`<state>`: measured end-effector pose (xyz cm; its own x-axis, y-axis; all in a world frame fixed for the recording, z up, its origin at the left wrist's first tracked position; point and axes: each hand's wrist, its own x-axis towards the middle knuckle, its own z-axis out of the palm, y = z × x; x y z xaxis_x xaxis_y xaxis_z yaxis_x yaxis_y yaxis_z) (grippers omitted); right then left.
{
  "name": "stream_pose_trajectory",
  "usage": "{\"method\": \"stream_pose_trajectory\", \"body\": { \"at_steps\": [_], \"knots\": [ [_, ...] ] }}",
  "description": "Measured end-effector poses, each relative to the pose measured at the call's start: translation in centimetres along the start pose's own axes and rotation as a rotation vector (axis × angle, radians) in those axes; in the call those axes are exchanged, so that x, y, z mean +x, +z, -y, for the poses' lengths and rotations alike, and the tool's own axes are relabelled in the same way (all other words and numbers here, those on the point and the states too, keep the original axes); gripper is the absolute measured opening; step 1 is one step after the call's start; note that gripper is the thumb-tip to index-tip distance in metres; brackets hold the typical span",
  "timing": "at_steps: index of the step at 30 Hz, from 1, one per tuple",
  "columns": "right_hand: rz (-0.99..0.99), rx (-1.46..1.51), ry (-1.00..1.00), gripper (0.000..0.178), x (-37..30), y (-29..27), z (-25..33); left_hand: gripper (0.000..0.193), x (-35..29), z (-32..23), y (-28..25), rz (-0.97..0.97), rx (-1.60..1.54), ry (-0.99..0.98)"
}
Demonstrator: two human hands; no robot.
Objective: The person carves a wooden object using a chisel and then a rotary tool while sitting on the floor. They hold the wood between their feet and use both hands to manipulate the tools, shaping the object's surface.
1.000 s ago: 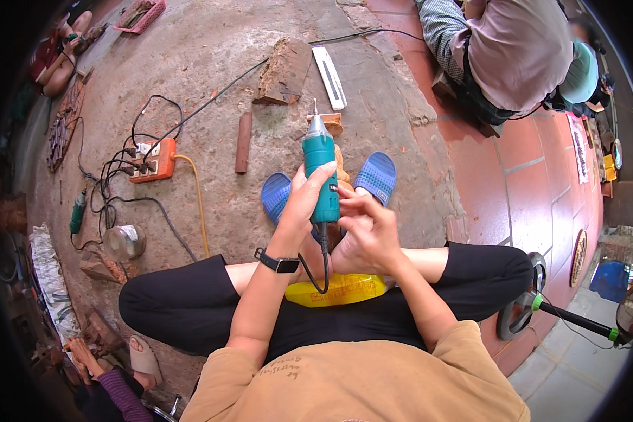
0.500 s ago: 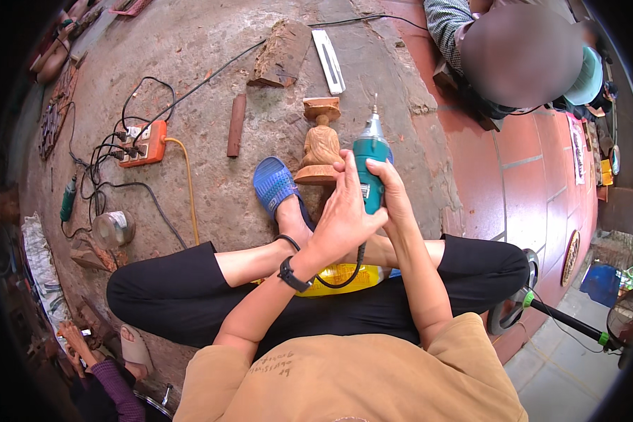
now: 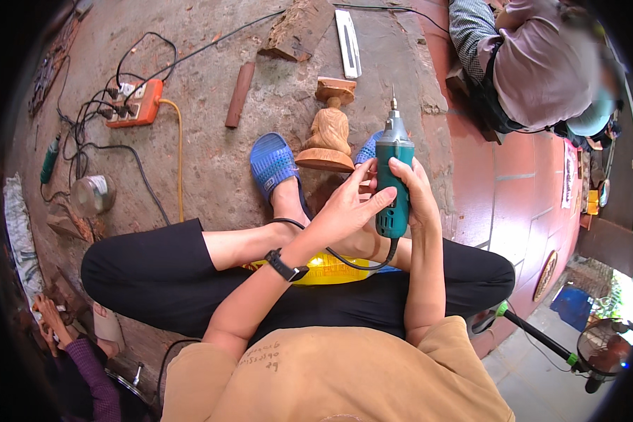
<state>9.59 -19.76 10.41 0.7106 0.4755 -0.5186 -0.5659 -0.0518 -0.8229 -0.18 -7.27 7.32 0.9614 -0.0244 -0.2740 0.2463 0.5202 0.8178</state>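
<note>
Both arms reach out in front, elbows apart, and the hands meet on one thing. The left hand (image 3: 355,204) comes in from the side, with its thumb pressed flat across the green power tool (image 3: 395,156) and its other fingers bunched by the tool's left edge. The right hand (image 3: 422,193) comes more straight up and curls around the right side, thumb on the front. I cannot tell how far its hidden fingers reach behind. The left wrist wears a black watch (image 3: 281,264).

The tool is up in front of the lap, a bit to the right. Its black cord (image 3: 362,266) hangs in a loop over a shiny yellow thing (image 3: 330,272) and slips behind the left forearm. A carved wooden figure (image 3: 329,131) is just left of the tool, between two blue slippers. The left slipper (image 3: 273,165) shows well, but the tool and hands cover part of the right slipper (image 3: 368,148).

Farther out on the ground are a brown stick (image 3: 240,96), a chunk of wood (image 3: 299,28) and a long white thing (image 3: 349,44). An orange power strip (image 3: 135,107) full of plugs is off to the left.

The tool is long and thin. Its metal tip points away from the person, and its cord end points back at the belly.
</note>
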Motion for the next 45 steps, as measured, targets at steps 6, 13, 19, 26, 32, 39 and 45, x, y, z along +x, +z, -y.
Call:
{"method": "stream_pose_trajectory", "body": {
  "at_steps": [6,13,19,26,32,39,45],
  "knots": [
    [-0.01,-0.002,0.028,0.026,2.0,2.3,-1.0,0.071,2.1,1.2,-0.9,-0.057,-0.253,0.118],
    [-0.059,0.095,-0.05,0.029,5.9,5.7,-3.0,0.079,1.9,-0.4,-4.5,-0.332,0.333,0.144],
    [-0.021,0.185,0.003,0.03,6.2,7.3,-1.8,0.07,2.1,-1.9,-4.8,-0.402,0.399,0.239],
    [-0.079,0.218,0.0,0.029,7.3,8.2,-2.8,0.065,1.8,-3.3,-5.9,-0.359,0.337,0.129],
    [-0.071,0.209,-0.009,0.03,7.6,8.4,-2.8,0.061,1.9,-4.0,-5.8,-0.389,0.3,0.058],
    [-0.066,0.259,0.026,0.029,8.2,8.1,-3.6,0.057,2.1,-3.7,-6.5,-0.374,0.287,0.036],
    [-0.057,0.214,0.075,0.031,8.3,8.0,-3.3,0.058,2.2,-3.6,-6.4,-0.396,0.259,0.051]
  ]
}}
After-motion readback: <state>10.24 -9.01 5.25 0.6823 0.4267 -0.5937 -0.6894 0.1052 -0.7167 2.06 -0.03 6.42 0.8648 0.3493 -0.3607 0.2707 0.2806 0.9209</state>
